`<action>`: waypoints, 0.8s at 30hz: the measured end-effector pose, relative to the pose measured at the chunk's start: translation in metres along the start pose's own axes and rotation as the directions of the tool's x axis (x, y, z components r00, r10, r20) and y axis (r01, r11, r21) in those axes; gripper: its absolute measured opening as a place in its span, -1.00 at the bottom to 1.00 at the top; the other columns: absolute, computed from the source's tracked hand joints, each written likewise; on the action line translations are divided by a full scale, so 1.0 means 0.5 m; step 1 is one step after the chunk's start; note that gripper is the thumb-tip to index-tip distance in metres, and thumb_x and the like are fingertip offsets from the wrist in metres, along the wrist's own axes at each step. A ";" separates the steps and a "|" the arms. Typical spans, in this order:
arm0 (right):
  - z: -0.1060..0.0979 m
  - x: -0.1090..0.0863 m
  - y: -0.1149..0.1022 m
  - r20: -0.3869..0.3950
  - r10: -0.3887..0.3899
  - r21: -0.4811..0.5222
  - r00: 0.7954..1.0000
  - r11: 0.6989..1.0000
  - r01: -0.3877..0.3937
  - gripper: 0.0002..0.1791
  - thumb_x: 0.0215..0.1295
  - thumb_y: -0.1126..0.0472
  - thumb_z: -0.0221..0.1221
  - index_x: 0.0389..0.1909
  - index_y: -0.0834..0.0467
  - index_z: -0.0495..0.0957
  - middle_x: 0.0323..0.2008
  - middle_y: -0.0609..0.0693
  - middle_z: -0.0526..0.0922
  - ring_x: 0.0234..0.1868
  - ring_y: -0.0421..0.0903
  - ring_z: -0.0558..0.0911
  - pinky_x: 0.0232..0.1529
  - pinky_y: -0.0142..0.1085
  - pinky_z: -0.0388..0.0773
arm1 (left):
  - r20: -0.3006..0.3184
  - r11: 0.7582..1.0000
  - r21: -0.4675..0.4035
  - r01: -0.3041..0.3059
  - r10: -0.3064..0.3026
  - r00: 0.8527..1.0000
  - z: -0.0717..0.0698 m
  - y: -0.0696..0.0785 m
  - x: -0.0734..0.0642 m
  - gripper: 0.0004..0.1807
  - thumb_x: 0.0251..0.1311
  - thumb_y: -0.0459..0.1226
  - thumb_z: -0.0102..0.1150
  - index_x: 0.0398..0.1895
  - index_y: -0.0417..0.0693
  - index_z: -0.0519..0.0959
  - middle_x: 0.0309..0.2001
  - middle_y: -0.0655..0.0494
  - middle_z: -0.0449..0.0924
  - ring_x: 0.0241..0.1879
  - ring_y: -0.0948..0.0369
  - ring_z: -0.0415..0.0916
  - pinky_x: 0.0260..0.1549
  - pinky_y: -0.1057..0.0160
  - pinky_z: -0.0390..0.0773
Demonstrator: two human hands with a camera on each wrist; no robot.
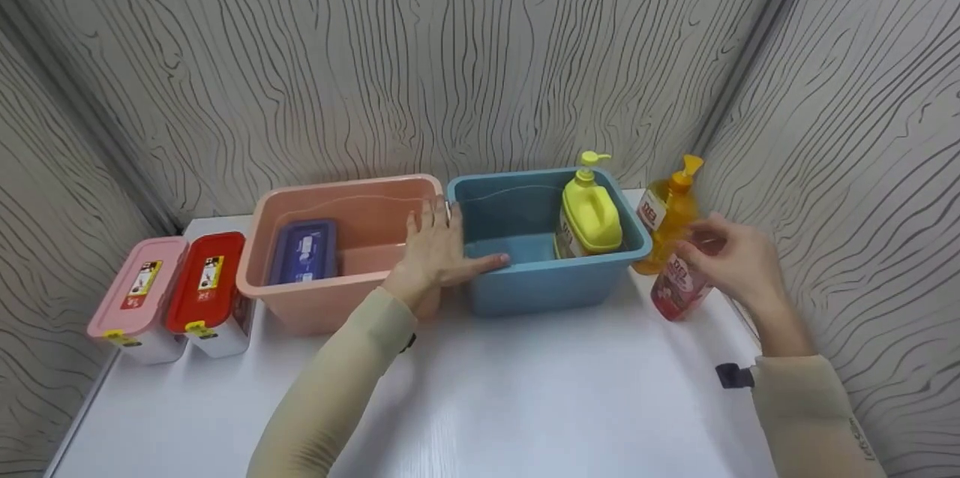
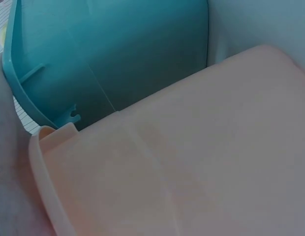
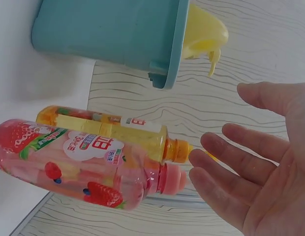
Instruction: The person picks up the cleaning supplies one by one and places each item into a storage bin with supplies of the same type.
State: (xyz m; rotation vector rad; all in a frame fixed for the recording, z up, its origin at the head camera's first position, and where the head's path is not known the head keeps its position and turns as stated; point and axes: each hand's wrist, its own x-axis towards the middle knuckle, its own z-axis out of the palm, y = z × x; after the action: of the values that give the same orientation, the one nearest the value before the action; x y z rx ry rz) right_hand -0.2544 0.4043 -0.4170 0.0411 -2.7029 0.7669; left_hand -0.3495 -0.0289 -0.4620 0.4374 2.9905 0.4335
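Observation:
My left hand [image 1: 435, 249] rests with straight, spread fingers over the neighbouring rims of a pink bin [image 1: 315, 313] and a blue bin [image 1: 540, 294]; its thumb lies at the blue bin's front rim. In the right wrist view, my right hand [image 3: 256, 157] has its fingers extended just beyond the cap of a pink bottle [image 3: 88, 164] with strawberry pictures. That bottle stands on the table beside an orange pump bottle [image 1: 679, 211]. Seen from my head, the right hand partly covers the pink bottle's top. A yellow pump jug [image 1: 592, 215] stands inside the blue bin, at its right end.
Inside the pink bin sits a dark blue lidded box [image 1: 304, 249]. Left of it on the white table [image 1: 525, 388] stand a red-lidded container [image 1: 206, 275] and a pink-lidded container [image 1: 139, 287]. Wood-patterned panels [image 1: 420, 73] enclose the back and sides.

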 end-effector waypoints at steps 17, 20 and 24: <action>-0.005 -0.027 0.056 -0.116 0.147 0.036 0.982 0.989 -0.144 -0.48 0.57 -0.08 0.39 0.26 0.25 0.75 0.13 0.31 0.86 -0.01 0.09 0.86 -0.16 -0.74 0.38 | 0.012 0.998 -0.061 -0.003 0.003 1.000 0.002 -0.008 -0.004 0.56 0.18 0.73 0.01 0.88 -0.16 -0.21 0.89 -0.23 -0.43 0.90 -0.19 -0.46 0.86 -0.31 -0.30; -0.005 -0.030 0.067 -0.141 0.172 0.037 0.975 0.985 -0.168 -0.46 0.56 -0.15 0.39 0.23 0.21 0.77 0.11 0.28 0.88 -0.18 -0.41 0.71 -0.13 -0.70 0.40 | 0.009 0.998 -0.063 -0.010 0.010 1.000 0.003 -0.008 -0.004 0.56 0.18 0.73 0.00 0.88 -0.16 -0.21 0.89 -0.23 -0.43 0.90 -0.19 -0.47 0.86 -0.29 -0.31; -0.002 -0.032 0.081 -0.179 0.228 0.054 0.957 0.974 -0.222 -0.42 0.52 -0.23 0.41 0.18 0.20 0.80 0.10 0.27 0.89 -0.30 -0.72 0.46 -0.05 -0.52 0.44 | 0.014 0.998 -0.062 -0.019 0.020 1.000 0.005 -0.006 -0.004 0.54 0.21 0.71 -0.03 0.88 -0.17 -0.22 0.89 -0.23 -0.45 0.90 -0.20 -0.48 0.87 -0.27 -0.33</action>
State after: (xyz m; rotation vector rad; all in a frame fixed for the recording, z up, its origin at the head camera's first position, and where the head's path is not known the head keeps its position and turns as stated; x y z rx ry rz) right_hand -0.2436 0.4385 -0.4418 -0.3197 -2.5448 0.8352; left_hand -0.3482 -0.0317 -0.4653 0.4623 2.9517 0.5213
